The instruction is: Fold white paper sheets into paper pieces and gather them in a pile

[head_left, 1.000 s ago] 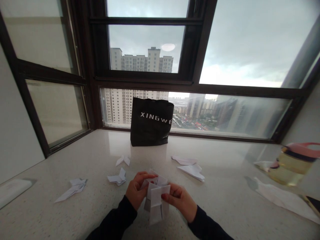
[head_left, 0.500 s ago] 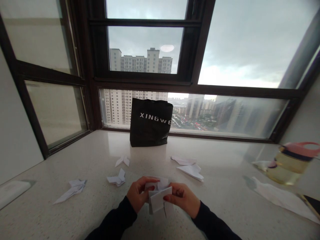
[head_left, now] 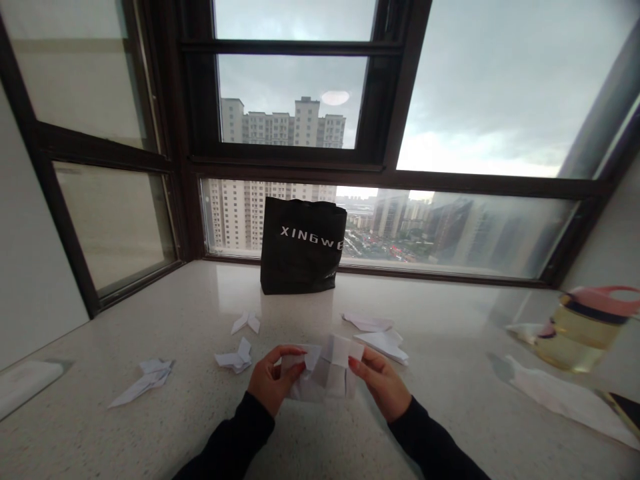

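Note:
A folded piece of white paper is held up over the pale speckled counter, its lower part blurred by motion. My left hand pinches its left side between thumb and fingers. On the opposite side, my right hand grips an upper flap, thumb in front. Whether the paper is one sheet or two pieces fitted together I cannot tell. Just beyond my right hand lie folded white paper planes. Past my left hand rest two small folded paper shapes, a nearer one and a farther one.
Another folded paper lies at left on the counter. A black bag stands by the window. To the right are a bottle with a pink lid, a white crumpled sheet and a dark flat object.
My right hand has shifted a little to the right and the flap it holds has moved up and right. The folded paper is spread wider between my hands.

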Available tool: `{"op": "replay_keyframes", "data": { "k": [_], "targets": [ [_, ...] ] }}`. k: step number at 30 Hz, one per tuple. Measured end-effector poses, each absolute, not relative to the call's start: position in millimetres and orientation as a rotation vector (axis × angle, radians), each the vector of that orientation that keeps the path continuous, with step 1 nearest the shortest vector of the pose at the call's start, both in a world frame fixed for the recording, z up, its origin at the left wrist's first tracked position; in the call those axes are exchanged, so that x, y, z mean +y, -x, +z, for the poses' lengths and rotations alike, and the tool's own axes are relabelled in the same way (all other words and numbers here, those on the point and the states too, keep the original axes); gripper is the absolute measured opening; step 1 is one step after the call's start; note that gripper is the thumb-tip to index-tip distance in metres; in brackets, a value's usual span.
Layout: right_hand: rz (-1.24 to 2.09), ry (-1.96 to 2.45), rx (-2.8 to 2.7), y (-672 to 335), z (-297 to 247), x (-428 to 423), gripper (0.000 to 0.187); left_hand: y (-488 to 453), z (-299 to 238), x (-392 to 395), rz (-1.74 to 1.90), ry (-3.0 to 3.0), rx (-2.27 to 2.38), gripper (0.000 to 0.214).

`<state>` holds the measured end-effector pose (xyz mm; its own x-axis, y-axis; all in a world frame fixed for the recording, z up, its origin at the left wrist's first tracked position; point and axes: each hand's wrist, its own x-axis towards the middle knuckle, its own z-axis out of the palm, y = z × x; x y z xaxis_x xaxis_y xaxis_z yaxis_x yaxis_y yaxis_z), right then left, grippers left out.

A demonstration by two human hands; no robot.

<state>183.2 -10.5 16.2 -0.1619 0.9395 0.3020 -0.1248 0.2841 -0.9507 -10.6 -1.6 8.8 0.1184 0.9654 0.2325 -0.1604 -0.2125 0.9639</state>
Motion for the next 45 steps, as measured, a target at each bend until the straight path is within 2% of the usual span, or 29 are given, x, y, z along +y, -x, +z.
{"op": "replay_keyframes", "data": {
  "k": [3, 7, 14, 21, 30, 37, 41, 45],
  "targets": [
    [1.161, 0.808, -1.346, -176, 17, -15, 0.025, 9, 7, -3, 1.321, -1.313, 0.873, 0.023],
    [1.214, 0.848, -1.407, -163, 17, -22, 0.020, 4, 1, -7, 1.209, -1.270, 0.886, 0.031],
    [1.239, 0.807, -1.326, -179, 16, -13, 0.022, 3, 4, -5, 1.411, -1.249, 0.939, 0.031],
    [1.074, 0.974, -1.436, -177, 20, -14, 0.024, 6, 5, -4, 1.326, -1.272, 0.931, 0.034],
    [1.065, 1.019, -1.375, -178, 13, -12, 0.028, 4, 3, -5, 1.242, -1.291, 0.884, 0.040],
    [1.101, 0.995, -1.321, -177, 12, -12, 0.026, 7, 2, -3, 1.271, -1.399, 0.910, 0.034],
    [1.121, 0.902, -1.218, -181, 12, -9, 0.030, 10, 1, 0, 1.362, -1.408, 0.889, 0.037],
    [1.203, 0.766, -1.120, -185, 13, -7, 0.031, 12, -2, 2, 1.384, -1.383, 0.868, 0.030]
  ]
}}
